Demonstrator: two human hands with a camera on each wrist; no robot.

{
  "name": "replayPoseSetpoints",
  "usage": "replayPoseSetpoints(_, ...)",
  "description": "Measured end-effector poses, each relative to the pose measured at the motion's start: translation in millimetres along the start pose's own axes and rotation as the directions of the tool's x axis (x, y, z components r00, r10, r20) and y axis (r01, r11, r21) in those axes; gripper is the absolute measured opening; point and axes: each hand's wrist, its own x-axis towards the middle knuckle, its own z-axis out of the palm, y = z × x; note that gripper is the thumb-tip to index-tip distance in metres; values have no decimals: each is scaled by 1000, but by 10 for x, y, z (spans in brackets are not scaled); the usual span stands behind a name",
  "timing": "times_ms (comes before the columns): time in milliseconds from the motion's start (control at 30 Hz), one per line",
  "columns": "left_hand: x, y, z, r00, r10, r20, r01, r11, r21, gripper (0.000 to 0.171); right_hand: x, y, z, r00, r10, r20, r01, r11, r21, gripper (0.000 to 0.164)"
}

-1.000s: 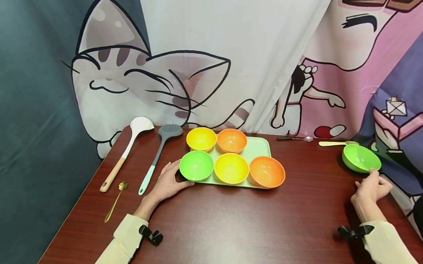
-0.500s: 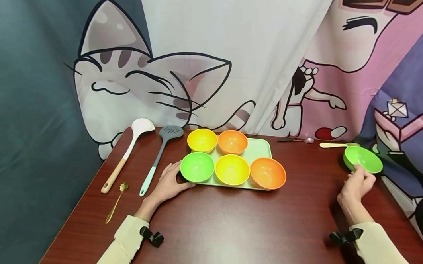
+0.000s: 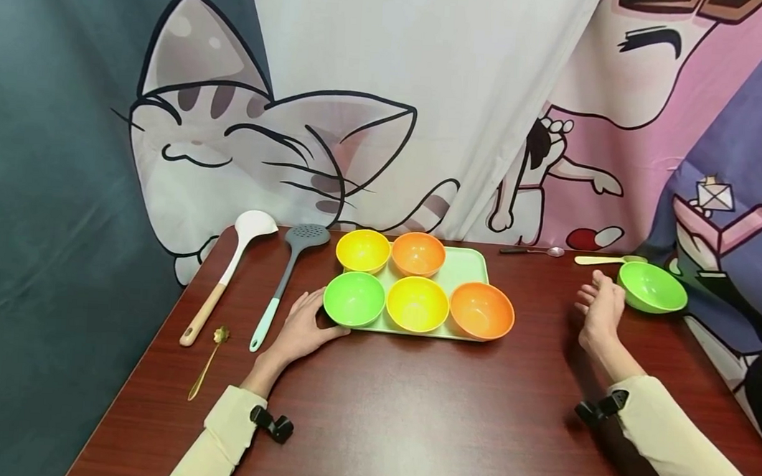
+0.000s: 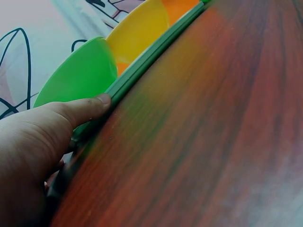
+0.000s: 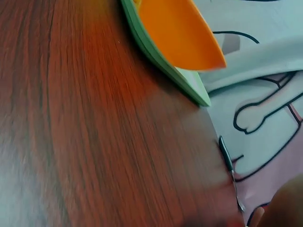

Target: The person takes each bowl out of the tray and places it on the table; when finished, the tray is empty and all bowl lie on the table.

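Note:
My left hand [image 3: 301,334] holds the front left corner of the pale green tray [image 3: 453,265], beside a green bowl [image 3: 354,299]. In the left wrist view the thumb [image 4: 90,108] lies against the tray's edge. On the tray also sit two yellow bowls, one at the back [image 3: 363,251] and one in front [image 3: 417,304], and two orange bowls, one at the back [image 3: 418,253] and one at the front right [image 3: 481,311]. My right hand [image 3: 603,314] holds nothing, its fingers extended, just left of another green bowl [image 3: 651,287] at the table's far right.
Left of the tray lie a white ladle [image 3: 241,241], a grey slotted turner [image 3: 294,258] and a small gold spoon [image 3: 206,365]. Along the back edge are a dark-handled small spoon [image 3: 530,251] and a cream-handled utensil [image 3: 602,260]. A printed curtain [image 3: 493,71] hangs behind the table.
My right hand has left the rim of the right-hand green bowl and moved left, its fingers unfolding. That bowl has barely shifted. The left hand stays on the tray corner.

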Motion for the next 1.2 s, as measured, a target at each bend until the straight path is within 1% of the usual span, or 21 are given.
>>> replayPoseSetpoints(133, 0, -1, -6, 1000, 2, 5, -2, 1000, 3, 87, -22, 39, 122, 996, 27, 85, -22, 998, -59, 23)
replayPoseSetpoints(233, -3, 1, -3, 1000, 6, 1, -6, 1000, 3, 87, -26, 52, 185, 990, 34, 134, -26, 998, -62, 23)
replayPoseSetpoints(433, -21, 21, 14, 1000, 2, 4, -2, 1000, -11, 87, -32, 1, 298, 981, 7, 195, 4, 999, -53, 20)
replayPoseSetpoints(533, -24, 23, 17, 1000, 4, -1, -4, 1000, -9, 87, -38, -36, 377, 968, -11, 250, 29, 997, -67, 19)
replayPoseSetpoints(600, -24, 20, 13, 1000, 10, -9, -10, 1000, -5, 87, -48, -51, 436, 952, -7, 306, 37, 995, -91, 19)
replayPoseSetpoints(700, -27, 17, 5, 1000, 18, -15, -18, 1000, -4, 87, -74, -53, 527, 919, 11, 394, 50, 988, -145, 19)
replayPoseSetpoints(867, -33, 14, 5, 1000, 24, -16, -24, 1000, 4, 87, -118, -21, 707, 862, 61, 503, 81, 963, -257, 20)
replayPoseSetpoints(933, -45, 10, 12, 999, 25, -22, -25, 1000, 8, 88, -136, 2, 792, 843, 93, 530, 85, 949, -302, 21)
replayPoseSetpoints(1000, -65, 7, 16, 999, 26, -27, -26, 1000, 5, 88, -150, 28, 877, 825, 137, 548, 71, 937, -342, 22)
replayPoseSetpoints(1067, -80, 7, 23, 999, 31, -34, -30, 1000, 5, 87, -161, 48, 962, 809, 174, 561, 73, 918, -390, 21)
replayPoseSetpoints(1133, -85, 12, 22, 999, 30, -33, -30, 1000, 6, 88, -166, 55, 1038, 798, 217, 563, 63, 898, -436, 21)
replayPoseSetpoints(1200, -74, 18, 24, 999, 35, -35, -34, 999, 7, 88, -158, 61, 1100, 785, 242, 570, 68, 881, -468, 21)
